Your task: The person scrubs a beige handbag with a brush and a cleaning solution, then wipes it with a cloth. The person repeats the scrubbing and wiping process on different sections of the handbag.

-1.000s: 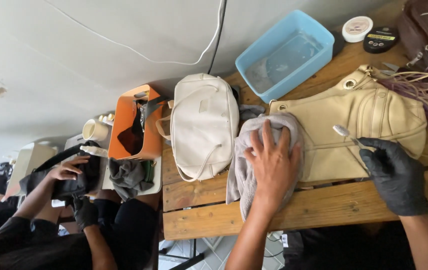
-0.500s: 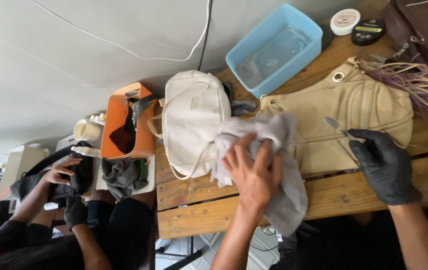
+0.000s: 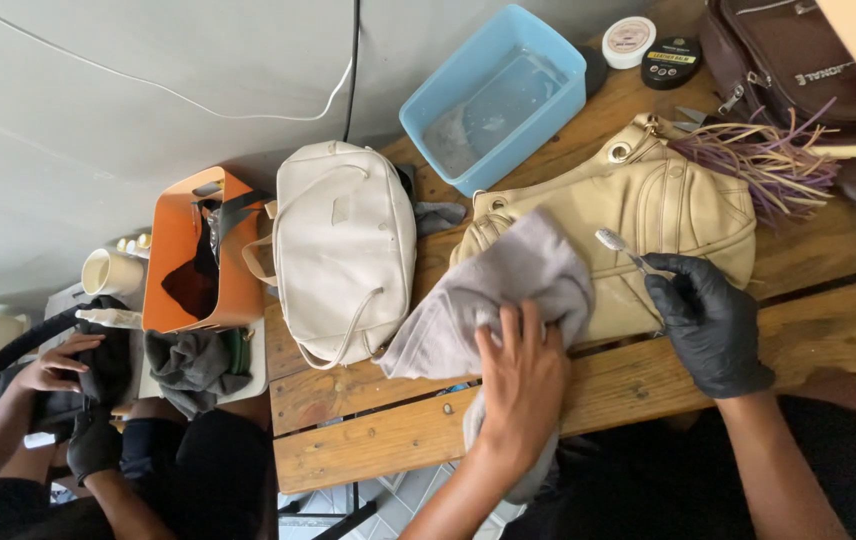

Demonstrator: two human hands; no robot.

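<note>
Spanning the lower frame, a plank table (image 3: 368, 440) carries the work. A tan handbag (image 3: 668, 215) lies just above both hands, its near side under a grey cloth (image 3: 508, 285). The left hand (image 3: 523, 385), bare, presses flat on that cloth with fingers spread. The right hand (image 3: 710, 322), in a black glove, is closed around a toothbrush (image 3: 620, 246) whose head rests on the bag just beyond the fingertips. A white bag (image 3: 345, 245) sits left of the left hand, a blue tub (image 3: 493, 95) beyond the cloth. A brown bag (image 3: 798, 70) and purple tassel (image 3: 763, 160) lie above the right hand, two round tins (image 3: 651, 52) farther off. Far left, another person's hands (image 3: 58, 365) grip a dark bag beside an orange box (image 3: 193, 255) and a cup (image 3: 110, 272).
</note>
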